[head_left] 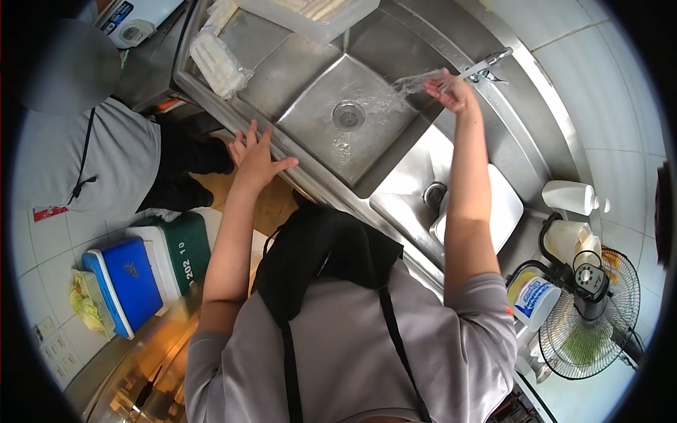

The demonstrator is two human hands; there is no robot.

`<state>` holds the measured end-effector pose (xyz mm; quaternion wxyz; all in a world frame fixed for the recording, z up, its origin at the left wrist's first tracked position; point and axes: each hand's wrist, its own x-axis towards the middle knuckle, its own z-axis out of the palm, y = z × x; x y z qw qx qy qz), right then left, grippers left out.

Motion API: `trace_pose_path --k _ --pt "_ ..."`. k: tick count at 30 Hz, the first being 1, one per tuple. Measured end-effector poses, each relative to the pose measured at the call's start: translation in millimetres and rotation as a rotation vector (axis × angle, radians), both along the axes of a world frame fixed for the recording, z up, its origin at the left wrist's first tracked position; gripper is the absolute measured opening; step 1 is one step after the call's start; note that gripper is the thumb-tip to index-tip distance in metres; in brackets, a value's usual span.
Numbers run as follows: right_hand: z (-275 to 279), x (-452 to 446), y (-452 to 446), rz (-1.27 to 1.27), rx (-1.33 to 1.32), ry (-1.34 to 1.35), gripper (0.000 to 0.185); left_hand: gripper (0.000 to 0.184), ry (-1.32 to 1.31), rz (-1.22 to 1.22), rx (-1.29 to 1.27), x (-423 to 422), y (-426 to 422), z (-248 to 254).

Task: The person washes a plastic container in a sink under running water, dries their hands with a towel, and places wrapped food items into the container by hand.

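Observation:
A stream of water runs from the faucet [497, 62] over my right hand [451, 92]. That hand is open, fingers stretched, holding nothing, and water splashes past it into the steel sink basin [310, 99]. My left hand [257, 158] is spread open by the sink's front rim [310, 166], also with nothing in it; I cannot tell whether it touches the rim. Wet patches lie around the drain [348, 115] at the bottom of the basin.
Plastic-wrapped white packages [215, 63] and a translucent tub [331, 25] sit by the basin's far left. A white board [493, 211] leans in the second basin. A fan [589, 310] stands right; coolers [134, 282] and another person [106, 155] are at left.

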<state>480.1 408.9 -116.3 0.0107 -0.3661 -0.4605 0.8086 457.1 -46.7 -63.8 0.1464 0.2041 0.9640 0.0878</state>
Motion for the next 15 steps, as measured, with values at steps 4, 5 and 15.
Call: trace_pose_path --k 4,5,15 --pt "-26.1 -9.0 -34.8 -0.6 -0.386 0.238 0.039 0.101 -0.015 0.004 0.032 0.3 1.2 1.7" --pt "-24.2 -13.7 -36.6 -0.62 -0.474 0.31 0.042 0.101 -0.022 0.012 0.037 -0.1 2.0 2.5" --pt "-1.6 -25.5 -49.2 -0.63 -0.436 0.588 0.057 0.099 -0.037 0.044 0.049 2.9 0.5 2.2"
